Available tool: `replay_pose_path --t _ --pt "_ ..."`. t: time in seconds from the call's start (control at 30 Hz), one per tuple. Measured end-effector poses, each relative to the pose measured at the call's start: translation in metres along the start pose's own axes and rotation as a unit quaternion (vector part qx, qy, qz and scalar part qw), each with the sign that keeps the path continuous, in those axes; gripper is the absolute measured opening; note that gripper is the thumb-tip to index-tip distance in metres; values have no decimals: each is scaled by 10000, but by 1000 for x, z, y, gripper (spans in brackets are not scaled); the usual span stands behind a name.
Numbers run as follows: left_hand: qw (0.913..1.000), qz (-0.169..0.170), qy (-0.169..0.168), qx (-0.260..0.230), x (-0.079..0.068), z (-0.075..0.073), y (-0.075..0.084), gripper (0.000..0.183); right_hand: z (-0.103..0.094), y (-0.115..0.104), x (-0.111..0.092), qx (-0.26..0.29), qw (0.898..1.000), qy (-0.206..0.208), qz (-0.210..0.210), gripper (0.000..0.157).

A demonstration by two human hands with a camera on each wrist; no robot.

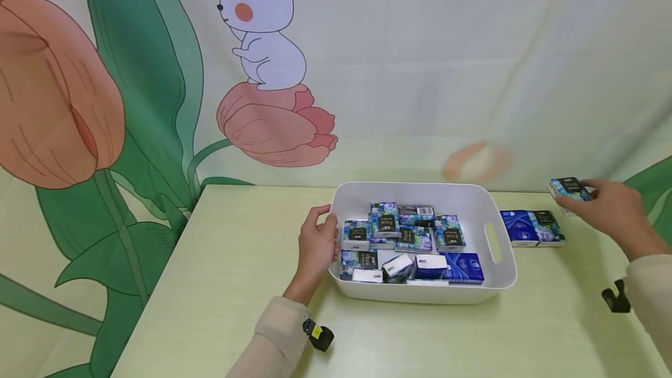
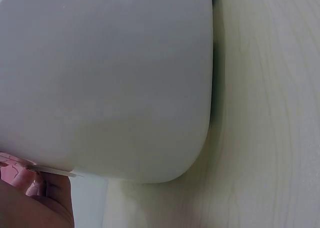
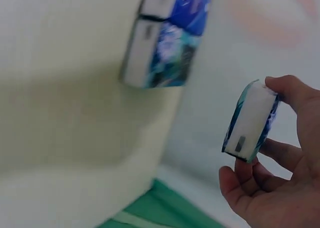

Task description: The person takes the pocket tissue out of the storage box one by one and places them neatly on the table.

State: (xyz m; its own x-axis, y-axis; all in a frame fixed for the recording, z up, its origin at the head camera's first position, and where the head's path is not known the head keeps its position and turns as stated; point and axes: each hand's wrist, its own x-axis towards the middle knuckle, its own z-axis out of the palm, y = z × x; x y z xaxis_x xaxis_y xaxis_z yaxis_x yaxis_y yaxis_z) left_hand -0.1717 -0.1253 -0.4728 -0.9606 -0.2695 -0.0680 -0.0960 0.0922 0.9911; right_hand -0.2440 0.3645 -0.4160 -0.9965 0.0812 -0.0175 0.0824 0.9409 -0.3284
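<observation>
My left hand point(image 1: 319, 241) grips the left end of a white plastic bin point(image 1: 420, 294), its fingers hooked at the handle slot. Up close in the left wrist view, the bin's smooth outer wall point(image 2: 115, 87) fills much of the picture. Small tissue packs point(image 1: 415, 239) with blue floral or plain blue wrapping lie jumbled inside the bin, several standing on end along the front. Off to the right, my right hand point(image 1: 616, 207) pinches one floral tissue pack point(image 3: 250, 122) between thumb and fingers, held up above the table with its white side showing in the right wrist view.
Just right of the bin, a dark blue tissue pack point(image 1: 517, 227) and a floral one point(image 1: 548, 227) lie side by side on the pale wood-grain table point(image 1: 220, 273). Behind the table's back edge hangs a cloth point(image 1: 409, 74) printed with a rabbit and tulips.
</observation>
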Motion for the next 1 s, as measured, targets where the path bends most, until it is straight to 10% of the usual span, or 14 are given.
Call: replay_pose_path --t 0.27,0.63,0.77,0.87,1.0 --pt "10000 4 -28 -12 -2 1 2 32 37 59 -3 187 9956 -419 816 102" --pt "10000 -11 -47 36 -3 5 2 30 62 73 -2 258 9904 -905 1010 100" --pt "10000 -20 -62 59 -4 4 3 30 89 105 20 131 9942 -446 970 111" --pt "10000 -29 -50 79 -4 3 4 30 84 91 26 251 9964 -38 811 110" --pt "10000 -19 -20 92 -4 0 4 31 36 12 10 745 9962 4 447 92"
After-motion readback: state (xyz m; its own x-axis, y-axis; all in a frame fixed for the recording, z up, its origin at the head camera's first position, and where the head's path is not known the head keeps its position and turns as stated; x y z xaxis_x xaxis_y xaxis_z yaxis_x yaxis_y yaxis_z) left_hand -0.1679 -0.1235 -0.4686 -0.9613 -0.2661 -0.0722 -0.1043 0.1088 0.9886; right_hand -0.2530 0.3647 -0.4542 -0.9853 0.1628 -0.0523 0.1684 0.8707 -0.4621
